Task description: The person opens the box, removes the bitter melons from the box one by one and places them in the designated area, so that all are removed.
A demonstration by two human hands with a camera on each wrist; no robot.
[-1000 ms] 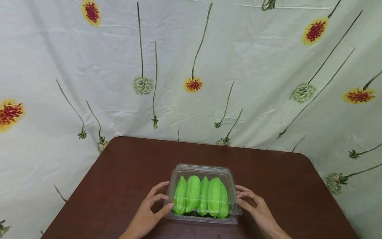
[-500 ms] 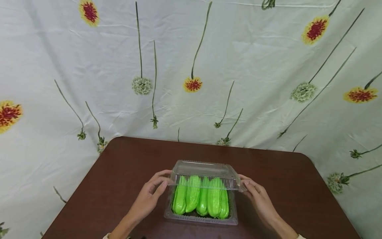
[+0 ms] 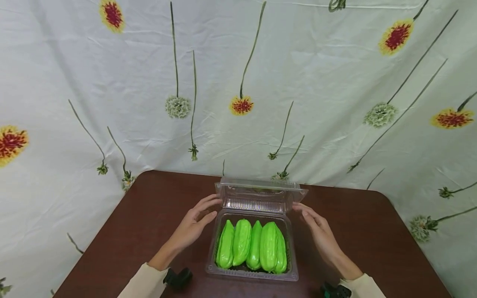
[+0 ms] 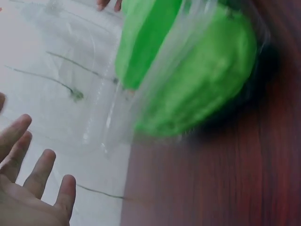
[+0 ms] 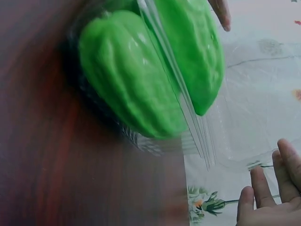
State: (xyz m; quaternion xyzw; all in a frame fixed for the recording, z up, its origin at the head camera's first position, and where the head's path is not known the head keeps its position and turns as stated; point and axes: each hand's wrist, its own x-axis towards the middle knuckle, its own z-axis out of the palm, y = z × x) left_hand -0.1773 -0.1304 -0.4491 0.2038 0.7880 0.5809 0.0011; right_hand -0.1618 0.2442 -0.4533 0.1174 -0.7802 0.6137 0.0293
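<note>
A clear plastic clamshell box (image 3: 251, 275) sits on the table, holding several bright green, elongated, bumpy gourd-like vegetables (image 3: 242, 242) side by side. Its hinged lid (image 3: 257, 192) stands raised at the far side. In the head view my left hand (image 3: 191, 225) is at the lid's left end, fingers spread and extended. At the opposite end is my right hand (image 3: 318, 231), its fingers extended too. Both wrist views show the hands, left (image 4: 35, 188) and right (image 5: 273, 188), with straight, parted fingers and nothing gripped. The vegetables (image 4: 202, 70) fill the box up close there.
The dark reddish-brown table (image 3: 167, 190) has rounded far corners. Behind it hangs a pale cloth (image 3: 320, 74) printed with flowers. Black wrist devices (image 3: 178, 278) show below the hands, beside light sleeves (image 3: 145, 283).
The lid has swung up and away from over the vegetables to stand raised at the back. Both hands have moved farther from me along with it, and their fingers have straightened off its edges.
</note>
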